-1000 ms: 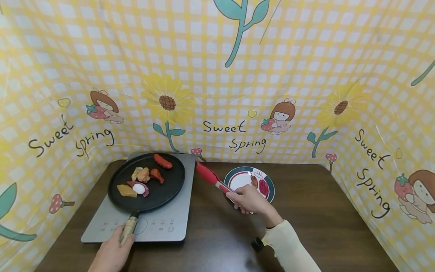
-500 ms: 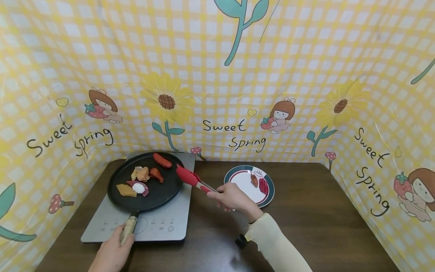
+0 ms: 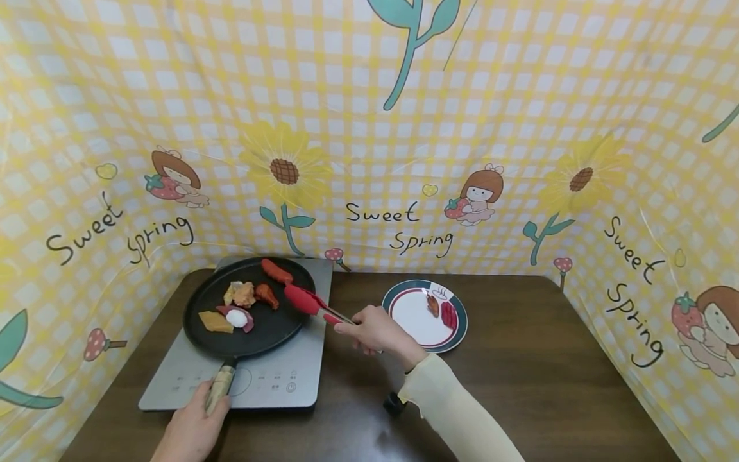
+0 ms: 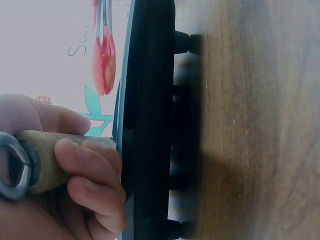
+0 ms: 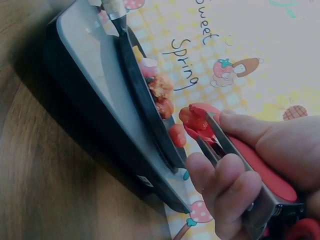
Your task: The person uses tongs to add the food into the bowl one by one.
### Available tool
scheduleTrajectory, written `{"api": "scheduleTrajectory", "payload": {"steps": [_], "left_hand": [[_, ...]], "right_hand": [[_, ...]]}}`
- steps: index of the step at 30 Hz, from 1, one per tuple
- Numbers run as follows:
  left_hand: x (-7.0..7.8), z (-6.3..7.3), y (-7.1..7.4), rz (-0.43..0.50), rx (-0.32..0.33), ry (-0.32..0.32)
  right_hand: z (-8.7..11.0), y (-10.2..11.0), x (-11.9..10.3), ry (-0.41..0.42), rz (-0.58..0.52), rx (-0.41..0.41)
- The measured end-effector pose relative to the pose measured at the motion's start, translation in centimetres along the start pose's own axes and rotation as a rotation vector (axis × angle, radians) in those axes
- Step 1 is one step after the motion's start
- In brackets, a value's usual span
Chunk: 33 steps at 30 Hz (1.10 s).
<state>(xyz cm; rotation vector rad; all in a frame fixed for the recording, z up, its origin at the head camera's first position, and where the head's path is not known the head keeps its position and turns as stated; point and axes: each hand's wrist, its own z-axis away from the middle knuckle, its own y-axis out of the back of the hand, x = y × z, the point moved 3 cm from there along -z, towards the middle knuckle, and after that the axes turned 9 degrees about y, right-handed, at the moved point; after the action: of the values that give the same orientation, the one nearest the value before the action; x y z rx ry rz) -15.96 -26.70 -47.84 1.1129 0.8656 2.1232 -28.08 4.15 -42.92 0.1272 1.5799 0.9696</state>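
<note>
The left hand (image 3: pixel 193 420) has its fingers curled round the tan, cylindrical handle (image 3: pixel 220 388) of a flat, round black pan (image 3: pixel 265 335); a metal ring (image 4: pixel 15 167) is fitted at the handle's end. The pan is on a silver, rectangular cooktop (image 3: pixel 303 385) at the left part of the dark brown wooden worktop (image 3: pixel 519 366), reaching its rear edge.

The right hand (image 3: pixel 378 333) grips a pair of metal tongs with red tips (image 3: pixel 308 301). The tongs' arms are drawn close together, with a glossy red-orange food piece (image 5: pixel 194 120) between the tips. The tips are above the pan, inside its right-hand rim.

Pan contents: a red sausage (image 3: pixel 276 271) near the rear rim; a reddish-brown drumstick (image 3: pixel 266 296) and a golden, crusted piece (image 3: pixel 241 294) near the centre; a flat yellow slab (image 3: pixel 215 322) and a pink-and-white piece (image 3: pixel 238 319) towards the front left.

A round white plate with a dark green rim (image 3: pixel 412 316) lies near the worktop's rear edge, right of the cooktop. It carries a brown piece (image 3: pixel 433 306) and a dark pink piece (image 3: pixel 448 316).
</note>
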Motion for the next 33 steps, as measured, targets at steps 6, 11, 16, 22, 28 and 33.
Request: {"api": "scheduleTrajectory", "payload": {"steps": [6,11,16,22,28,33], "left_hand": [[0.1,-0.1,0.0,0.002,-0.005,0.004],[0.0,-0.2,-0.1,0.007,-0.022,0.029],[0.0,-0.3,-0.1,0.004,-0.017,0.031],[0.0,-0.3,-0.1,0.008,-0.023,0.030],[0.0,-0.2,0.0,0.009,-0.014,0.008],[0.0,-0.1,0.0,0.010,-0.012,0.000]], "right_hand": [[-0.8,-0.5,-0.3,0.023,0.027,0.006],[-1.5,-1.0,-0.5,0.009,0.053,0.006],[-2.2,-1.4,-0.9,0.019,0.101,0.022],[-2.9,-1.9,-1.0,0.026,0.118,0.009],[-3.4,-2.0,-1.6,0.043,0.141,0.040],[-3.6,-2.2,-2.0,0.021,0.196,0.058]]}}
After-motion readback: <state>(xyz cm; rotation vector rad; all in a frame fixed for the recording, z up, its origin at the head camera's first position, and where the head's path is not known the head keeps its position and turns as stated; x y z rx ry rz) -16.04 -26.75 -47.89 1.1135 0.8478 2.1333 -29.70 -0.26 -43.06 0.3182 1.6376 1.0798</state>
